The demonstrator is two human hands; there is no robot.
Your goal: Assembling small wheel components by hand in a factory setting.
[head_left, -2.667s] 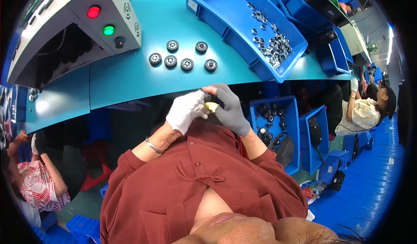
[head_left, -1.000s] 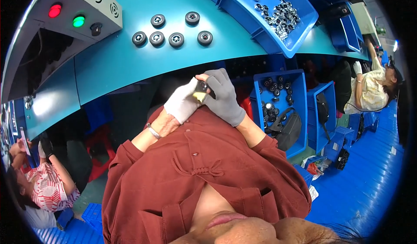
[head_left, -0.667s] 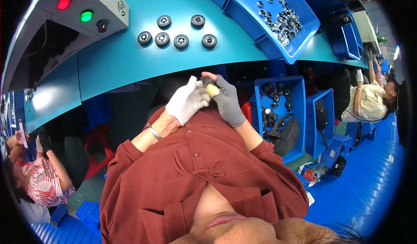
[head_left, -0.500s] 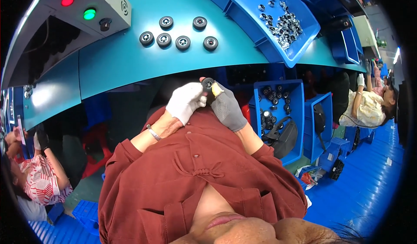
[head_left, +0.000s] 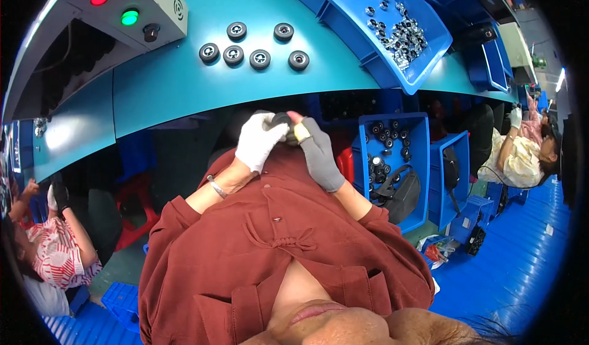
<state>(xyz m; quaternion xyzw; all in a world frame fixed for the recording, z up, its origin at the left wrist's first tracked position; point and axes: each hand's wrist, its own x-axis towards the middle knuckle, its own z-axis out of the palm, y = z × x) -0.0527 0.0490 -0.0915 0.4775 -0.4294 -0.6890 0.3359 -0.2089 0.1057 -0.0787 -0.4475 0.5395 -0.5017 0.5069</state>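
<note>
My left hand (head_left: 257, 141), in a white glove, is closed on a small black toy wheel (head_left: 280, 119) in front of my waist. My right hand (head_left: 319, 156), in a grey glove with bare fingertips and a yellow wrap on one finger, closes on the wheel's right side. The fingers cover much of the wheel, and some blur hides its face. Beyond my hands, on the teal table (head_left: 153, 93), lie several black wheels (head_left: 259, 59) with silver star-like centres; another wheel (head_left: 299, 60) at the right has a different, darker hub.
A blue bin (head_left: 405, 87) of shiny chrome parts stands on the table. At my right, a lower blue bin (head_left: 423, 191) holds wheels and a black bag (head_left: 402, 194). A grey machine (head_left: 172, 29) with red and green lights stands far left. Co-workers (head_left: 67, 247) sit on both sides.
The wheel has tipped and shifted slightly left, so its silver face no longer shows. My left fingers now wrap over it, and my right hand has turned.
</note>
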